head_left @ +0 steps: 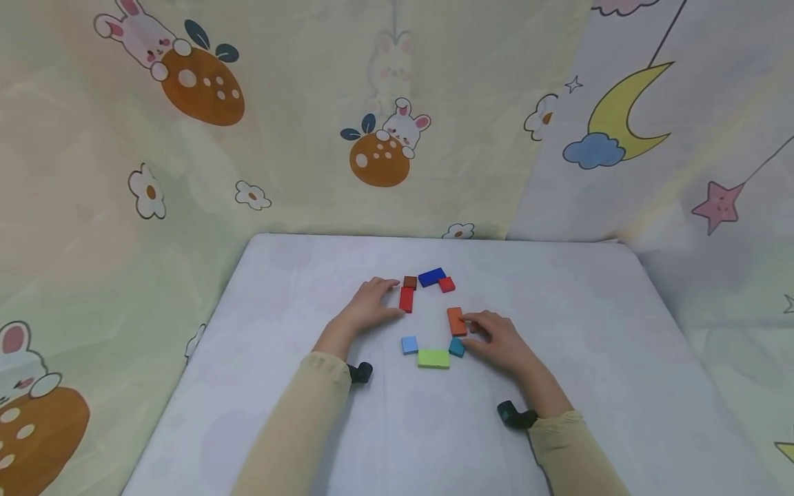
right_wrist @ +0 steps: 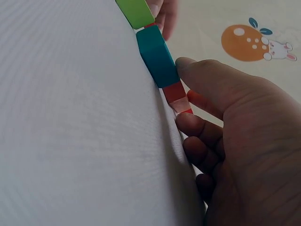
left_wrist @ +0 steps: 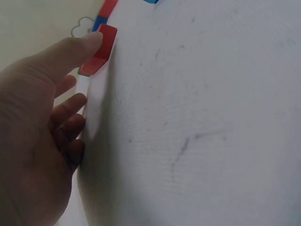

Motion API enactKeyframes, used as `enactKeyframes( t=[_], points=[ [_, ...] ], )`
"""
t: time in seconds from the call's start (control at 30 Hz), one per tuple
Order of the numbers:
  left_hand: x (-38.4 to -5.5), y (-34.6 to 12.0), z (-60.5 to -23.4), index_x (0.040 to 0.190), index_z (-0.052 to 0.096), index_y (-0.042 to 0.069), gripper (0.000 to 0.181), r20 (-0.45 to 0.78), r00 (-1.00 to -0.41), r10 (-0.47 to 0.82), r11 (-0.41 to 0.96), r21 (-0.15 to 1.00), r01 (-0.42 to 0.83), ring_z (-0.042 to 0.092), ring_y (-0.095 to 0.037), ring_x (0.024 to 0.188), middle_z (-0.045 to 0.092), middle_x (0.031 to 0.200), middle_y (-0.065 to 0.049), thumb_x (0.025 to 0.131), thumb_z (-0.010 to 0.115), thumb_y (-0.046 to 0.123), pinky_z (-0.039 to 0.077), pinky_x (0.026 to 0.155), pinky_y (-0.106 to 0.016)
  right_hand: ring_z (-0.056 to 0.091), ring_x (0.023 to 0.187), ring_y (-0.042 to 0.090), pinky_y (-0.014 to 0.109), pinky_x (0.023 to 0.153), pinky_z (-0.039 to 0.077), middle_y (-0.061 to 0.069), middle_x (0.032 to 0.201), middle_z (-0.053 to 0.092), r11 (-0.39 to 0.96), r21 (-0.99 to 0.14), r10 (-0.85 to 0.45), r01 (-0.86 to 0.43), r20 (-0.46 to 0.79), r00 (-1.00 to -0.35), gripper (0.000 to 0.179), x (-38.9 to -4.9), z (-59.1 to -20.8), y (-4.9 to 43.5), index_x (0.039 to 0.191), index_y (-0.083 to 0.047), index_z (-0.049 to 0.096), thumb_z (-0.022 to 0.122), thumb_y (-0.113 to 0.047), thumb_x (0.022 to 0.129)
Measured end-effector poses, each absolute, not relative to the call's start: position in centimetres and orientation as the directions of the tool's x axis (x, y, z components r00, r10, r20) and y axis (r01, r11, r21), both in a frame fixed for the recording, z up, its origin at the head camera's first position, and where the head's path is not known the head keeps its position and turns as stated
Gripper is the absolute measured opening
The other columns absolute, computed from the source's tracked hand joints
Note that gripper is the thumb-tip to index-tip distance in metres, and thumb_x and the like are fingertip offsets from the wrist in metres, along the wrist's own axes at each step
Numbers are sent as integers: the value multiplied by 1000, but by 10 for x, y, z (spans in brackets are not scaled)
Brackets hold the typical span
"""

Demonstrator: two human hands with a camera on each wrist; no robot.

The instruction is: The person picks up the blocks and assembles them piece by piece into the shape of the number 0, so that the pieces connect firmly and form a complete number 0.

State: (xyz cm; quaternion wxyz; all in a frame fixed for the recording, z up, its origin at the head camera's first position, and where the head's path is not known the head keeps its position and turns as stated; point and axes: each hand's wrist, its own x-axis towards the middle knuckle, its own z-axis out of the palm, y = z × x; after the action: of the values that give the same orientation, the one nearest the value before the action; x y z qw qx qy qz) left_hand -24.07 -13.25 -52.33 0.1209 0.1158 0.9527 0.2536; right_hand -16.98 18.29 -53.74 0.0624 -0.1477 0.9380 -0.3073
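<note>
My left hand (head_left: 366, 305) lies beside a long red block (head_left: 406, 300), its thumb touching the near end of that block (left_wrist: 107, 41). Its forefinger reaches toward a small brown block (head_left: 410, 282) at the red one's far end. On the other side, my right hand (head_left: 501, 339) has its thumb against a small teal block (head_left: 456, 347), as the right wrist view shows at the teal face (right_wrist: 157, 56). The right forefinger rests at the side of an orange block (head_left: 456, 322), just beyond the teal one. Other fingers of both hands are loosely bent.
A lime green block (head_left: 433, 359) and a light blue block (head_left: 409, 345) lie nearest me. At the far side, a dark blue block (head_left: 431, 277) meets a small red block (head_left: 446, 284). Together the blocks outline a broken ring on the white table (head_left: 279, 441), with a printed curtain (head_left: 298, 124) behind.
</note>
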Motion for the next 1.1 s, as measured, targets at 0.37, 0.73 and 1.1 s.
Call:
enactKeyframes(
  t=[0.37,0.73,1.1],
  points=[
    [-244,-129,-522,143,51,28,64,-154,-940,305,867,454,207,45,-24,130,48,142,-3,86,72,48,42,110,-42,50,94,14,40,90,41,-8,99,58,760,-599,-321,-253,-7,-947,50,-168,-534,182,133,-28,59,74,-41,87],
    [-243,-131,-524,139,54,27,65,-130,-937,323,858,458,232,45,-25,131,50,142,-3,82,74,53,41,111,-43,49,92,14,39,90,40,-8,98,58,759,-599,-321,-253,-7,-947,50,-167,-534,181,133,-27,59,74,-40,87],
    [-227,-135,-525,135,55,32,64,-94,-933,347,841,471,266,43,-23,131,47,142,0,79,76,55,40,111,-47,49,95,14,41,92,42,-9,99,58,763,-592,-318,-260,6,-948,50,-168,-538,183,133,-29,59,74,-40,87]
  ],
)
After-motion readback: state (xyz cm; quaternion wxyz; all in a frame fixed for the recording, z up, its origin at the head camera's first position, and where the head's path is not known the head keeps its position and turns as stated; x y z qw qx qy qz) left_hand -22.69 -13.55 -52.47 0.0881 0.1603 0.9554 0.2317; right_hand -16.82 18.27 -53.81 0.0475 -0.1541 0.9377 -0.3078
